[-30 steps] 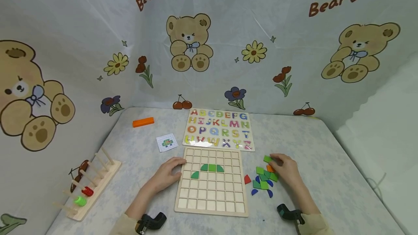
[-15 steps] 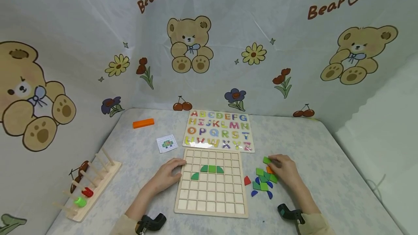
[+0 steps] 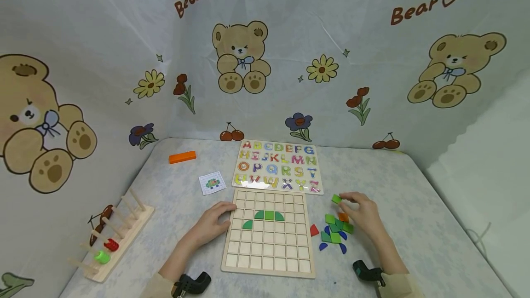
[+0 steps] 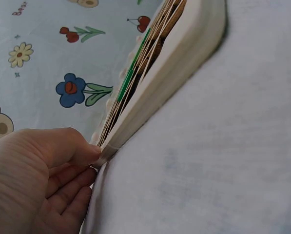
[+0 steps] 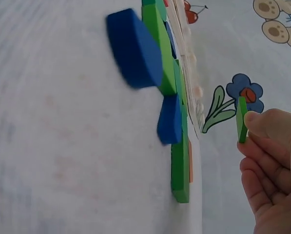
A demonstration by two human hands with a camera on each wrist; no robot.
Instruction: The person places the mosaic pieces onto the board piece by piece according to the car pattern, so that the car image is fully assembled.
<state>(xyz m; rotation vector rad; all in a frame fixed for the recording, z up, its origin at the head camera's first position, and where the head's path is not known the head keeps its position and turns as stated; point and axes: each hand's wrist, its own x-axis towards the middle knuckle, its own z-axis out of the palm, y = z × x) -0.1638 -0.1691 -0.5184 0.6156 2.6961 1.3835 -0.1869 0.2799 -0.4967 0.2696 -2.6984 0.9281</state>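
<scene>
right hand (image 3: 361, 213): grip pinches green tile (image 3: 337, 199), lifted above loose tile pile (image 3: 335, 231); left hand (image 3: 211, 221): fingers relaxed against grid board (image 3: 269, 247) edge; alphabet puzzle (image 3: 276, 166) behind; table (image 3: 414, 224).

the backdrop cloth (image 3: 290, 36) carries the word "bear" with a little heart twice in brown script, once at eleven o'clock and once at one o'clock. the alphabet board (image 3: 276, 166), toward twelve o'clock on the table, shows coloured letters in rows: abcdefg, hijklmn, opqrst, uvwxyz. the small card (image 3: 212, 182) at its eight o'clock bears only a picture.
</scene>
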